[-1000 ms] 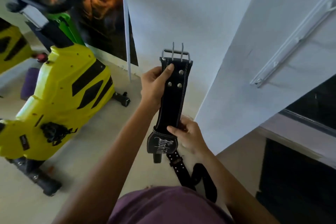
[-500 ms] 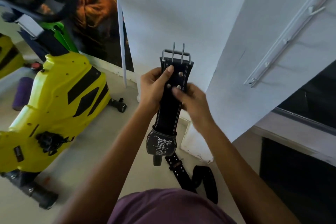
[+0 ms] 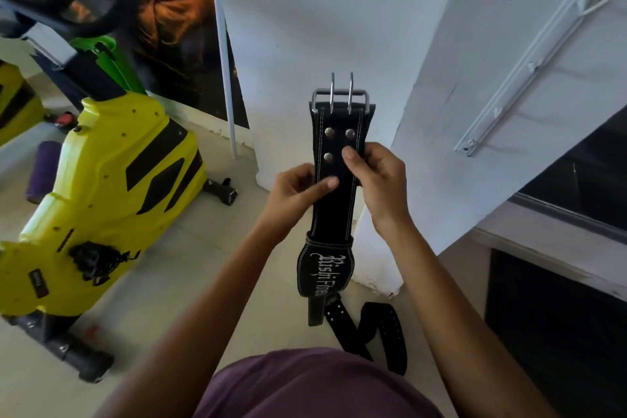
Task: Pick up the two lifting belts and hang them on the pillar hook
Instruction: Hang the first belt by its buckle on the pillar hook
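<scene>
A black leather lifting belt [image 3: 334, 214] with white stitching and a two-pronged steel buckle [image 3: 341, 97] hangs upright in front of me. My left hand [image 3: 298, 192] grips its left edge, thumb across the front. My right hand [image 3: 376, 180] pinches the right edge near the rivets. A second black belt [image 3: 383, 329] lies curled on the floor below, partly hidden by the held one. On the white pillar [image 3: 475, 61] a white rail carries small hooks [image 3: 588, 7], well above and right of my hands.
A yellow exercise bike [image 3: 112, 180] stands on the floor to the left, under a poster [image 3: 176, 27] on the wall. A dark cabinet [image 3: 559, 332] sits low at the right. My purple shirt fills the bottom edge.
My right hand rose from the belt's lower part to its upper right edge. My left hand slid down a little. The view shifted, bringing the hook rail further in.
</scene>
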Demonstrator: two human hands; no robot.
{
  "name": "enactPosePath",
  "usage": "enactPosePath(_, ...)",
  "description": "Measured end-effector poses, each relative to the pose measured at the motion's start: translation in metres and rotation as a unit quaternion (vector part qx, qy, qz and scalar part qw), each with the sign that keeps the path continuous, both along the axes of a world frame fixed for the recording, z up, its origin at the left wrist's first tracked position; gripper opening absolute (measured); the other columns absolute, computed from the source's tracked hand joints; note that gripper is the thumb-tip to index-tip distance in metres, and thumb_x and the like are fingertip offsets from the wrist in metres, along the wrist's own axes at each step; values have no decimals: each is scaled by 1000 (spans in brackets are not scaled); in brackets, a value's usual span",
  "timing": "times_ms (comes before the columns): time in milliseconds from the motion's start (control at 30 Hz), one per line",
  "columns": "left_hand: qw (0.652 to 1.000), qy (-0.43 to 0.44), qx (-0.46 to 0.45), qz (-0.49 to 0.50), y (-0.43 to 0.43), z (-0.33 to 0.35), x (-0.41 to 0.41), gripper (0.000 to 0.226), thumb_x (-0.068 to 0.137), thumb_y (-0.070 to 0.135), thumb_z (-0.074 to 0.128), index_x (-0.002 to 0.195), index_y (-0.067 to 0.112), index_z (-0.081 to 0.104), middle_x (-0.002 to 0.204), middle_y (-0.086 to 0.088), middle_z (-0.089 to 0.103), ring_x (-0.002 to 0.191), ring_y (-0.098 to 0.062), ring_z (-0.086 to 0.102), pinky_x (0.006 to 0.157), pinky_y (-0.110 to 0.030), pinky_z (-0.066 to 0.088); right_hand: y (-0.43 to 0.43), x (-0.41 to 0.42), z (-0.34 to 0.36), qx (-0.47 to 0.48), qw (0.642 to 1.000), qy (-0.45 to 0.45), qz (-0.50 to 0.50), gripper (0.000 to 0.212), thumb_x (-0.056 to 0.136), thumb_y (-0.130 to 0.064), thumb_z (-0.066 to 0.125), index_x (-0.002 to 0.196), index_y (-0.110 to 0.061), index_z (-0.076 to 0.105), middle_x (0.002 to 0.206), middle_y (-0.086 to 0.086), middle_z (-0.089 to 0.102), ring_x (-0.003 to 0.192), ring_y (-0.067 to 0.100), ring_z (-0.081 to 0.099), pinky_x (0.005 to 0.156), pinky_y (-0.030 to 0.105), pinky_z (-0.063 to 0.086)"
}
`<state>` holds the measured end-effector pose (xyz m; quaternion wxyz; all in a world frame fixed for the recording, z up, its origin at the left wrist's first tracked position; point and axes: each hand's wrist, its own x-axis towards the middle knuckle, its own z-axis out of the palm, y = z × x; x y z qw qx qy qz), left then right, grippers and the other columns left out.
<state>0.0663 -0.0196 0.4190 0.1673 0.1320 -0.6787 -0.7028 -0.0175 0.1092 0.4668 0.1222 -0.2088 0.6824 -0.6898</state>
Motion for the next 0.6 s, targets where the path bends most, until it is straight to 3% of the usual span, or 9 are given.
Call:
enactPosePath(67,993,-57,-103,-27,2,-23,11,30,78,20,78,100,1,70,91,-18,73,81,-24,70,73,-37,57,-1,-7,4,-17,1000,3,-13,24,91,-17,68,77,1,61,53,-11,47,51,7,40,51,21,34)
enactPosePath(167,980,-83,-178,-39,9,-40,18,29,77,13,79,104,5,72,94,-9,75,80,-7,68,64,-18,51,-5,-14,15,-33,999,15,-26,35,92,-19,67,79,12,56,56,0,42,54,12,36,53,24,31)
enactPosePath(267,976,-61,-205,-27,12,-23,10,26,78,16,79,101,8,73,93,-7,76,78,-10,70,63,-18,52,-8,-10,17,-38,999,16,-16,41,93,-22,66,84,16,55,66,13,45,65,22,39,62,33,34)
enactPosePath(367,996,-8,-86,13,11,9,0,21,82,12,73,99,0,70,95,-22,73,86,-29,73,73,-38,60,-7,-7,9,-26,1000,-2,0,28,93,-20,66,84,7,63,71,15,54,69,24,49,66,38,42)
enactPosePath(433,998,33,-7,52,8,30,-6,20,87,11,68,98,-6,65,92,-28,69,84,-30,71,74,-44,59,-3,-3,4,-14,1000,-22,9,14,93,-18,65,88,-6,69,77,9,66,76,21,62,75,42,54)
enactPosePath(533,988,75,97,97,1,47,-12,9,90,9,64,97,5,63,86,-10,66,77,-15,69,64,-31,57,2,5,-6,16,999,-12,32,9,95,-19,63,94,-13,69,81,2,69,77,10,67,75,29,58)
enactPosePath(600,985,84,120,96,-1,46,-13,9,89,7,64,98,7,63,86,-7,65,77,-14,68,64,-28,56,4,8,-10,25,999,-7,30,8,95,-19,62,92,-15,68,80,2,68,74,6,65,71,23,56)
